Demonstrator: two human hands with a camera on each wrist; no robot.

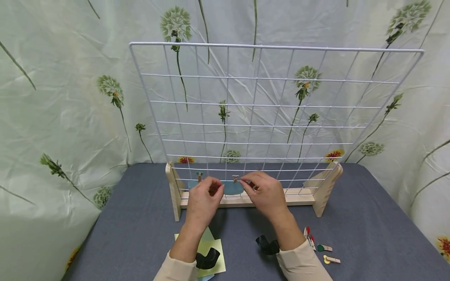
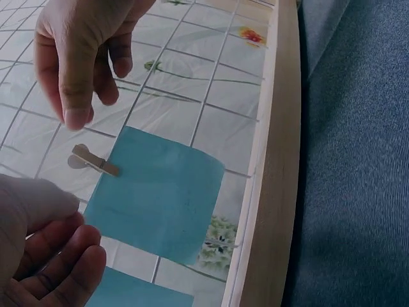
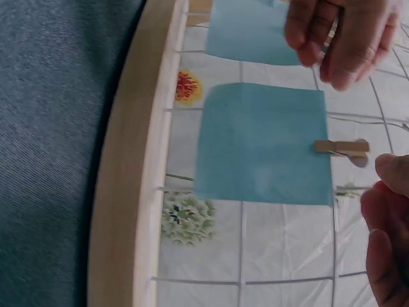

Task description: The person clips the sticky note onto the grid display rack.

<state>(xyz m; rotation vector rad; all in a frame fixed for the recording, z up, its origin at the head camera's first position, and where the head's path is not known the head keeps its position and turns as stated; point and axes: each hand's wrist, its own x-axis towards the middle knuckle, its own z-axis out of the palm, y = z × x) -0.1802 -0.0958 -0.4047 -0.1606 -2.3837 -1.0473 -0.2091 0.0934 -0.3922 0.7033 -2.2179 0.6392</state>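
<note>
- Dark blue-grey cloth [image 1: 140,218] covers the table before a pale flower-printed curtain [image 1: 59,117]
- A white wire grid [image 1: 276,47] stands there in a wooden base [image 1: 299,200]
- One blue note [image 3: 265,144] hangs low on it from a clothespin [image 3: 342,148]
- Left hand [image 1: 205,199] and right hand [image 1: 267,193] flank it, fingers loosely bent, released
- Yellow paper [image 1: 216,246] lies nearer

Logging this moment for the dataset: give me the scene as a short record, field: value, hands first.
left hand: fingers loosely curled, near right blue sheet
right hand: beside that sheet's wooden clip, not gripping it
left blue sheet: green-topped clip at upper edge
support: wire grid in wooden stand
table right: loose clips, ends red, green, yellow
table left: yellow paper, partly covered
</note>
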